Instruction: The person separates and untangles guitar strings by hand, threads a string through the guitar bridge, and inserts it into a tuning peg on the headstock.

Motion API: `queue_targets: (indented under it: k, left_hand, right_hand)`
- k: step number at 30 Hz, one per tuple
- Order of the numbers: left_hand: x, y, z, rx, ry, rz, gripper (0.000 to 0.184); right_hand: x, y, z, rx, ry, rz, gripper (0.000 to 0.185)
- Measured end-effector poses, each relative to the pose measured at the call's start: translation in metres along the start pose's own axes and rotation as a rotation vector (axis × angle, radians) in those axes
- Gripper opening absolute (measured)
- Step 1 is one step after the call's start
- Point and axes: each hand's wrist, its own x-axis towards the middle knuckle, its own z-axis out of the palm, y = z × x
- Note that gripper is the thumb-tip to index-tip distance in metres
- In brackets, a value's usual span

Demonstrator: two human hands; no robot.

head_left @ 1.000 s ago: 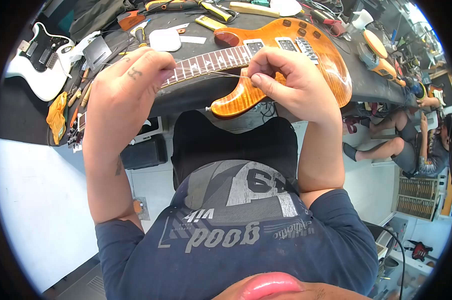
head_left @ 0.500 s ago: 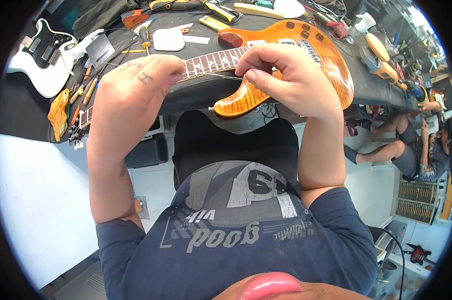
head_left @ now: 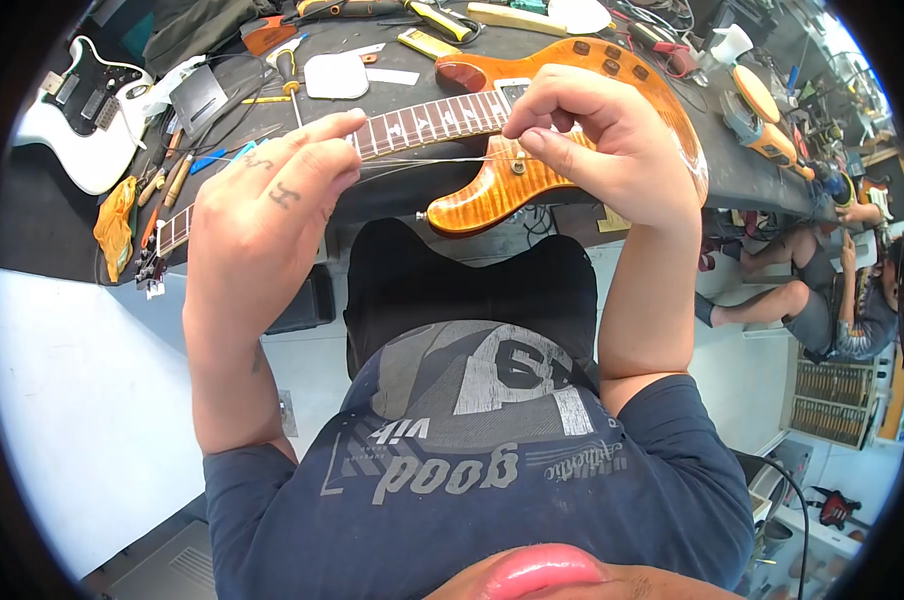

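Note:
An amber electric guitar (head_left: 477, 205) lies on the bench, its dark fretboard (head_left: 427, 124) with pale inlays running left beneath my hands. Thin guitar strings (head_left: 427, 161) stretch between my two hands, off the near side of the neck. My right hand (head_left: 612, 145) is closed in a pinch on the strings above the guitar's body, thumb against forefinger. Over the neck, my left hand (head_left: 262, 215) has its fingers bent together where the strings' other end meets them; its thumb is mostly hidden. The headstock (head_left: 152, 265) shows past my left wrist.
A white guitar body (head_left: 77, 140) lies at the left, near an orange cloth (head_left: 119, 225). Behind the neck are a screwdriver (head_left: 288, 70) and a white pad (head_left: 336, 77). An orange sander (head_left: 762, 125) stands at the right. Another person (head_left: 852, 300) sits farther right.
My right hand has shifted slightly right and up over the guitar's body. My left hand's fingers have straightened somewhat, and more of the strings shows between the hands.

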Motion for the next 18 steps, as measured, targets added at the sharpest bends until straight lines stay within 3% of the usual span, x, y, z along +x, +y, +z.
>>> queue_targets:
  k: [3, 18]
  left_hand:
    - [0.0, 0.001, 0.003, -0.004, 0.045, -0.073, 0.024]
    - [-0.005, 0.003, 0.003, -0.115, -0.009, -0.17, 0.016]
  right_hand:
    - [-0.002, 0.001, -0.007, -0.005, -0.014, -0.011, 0.009]
    - [-0.017, -0.001, -0.024, -0.05, 0.141, -0.032, 0.009]
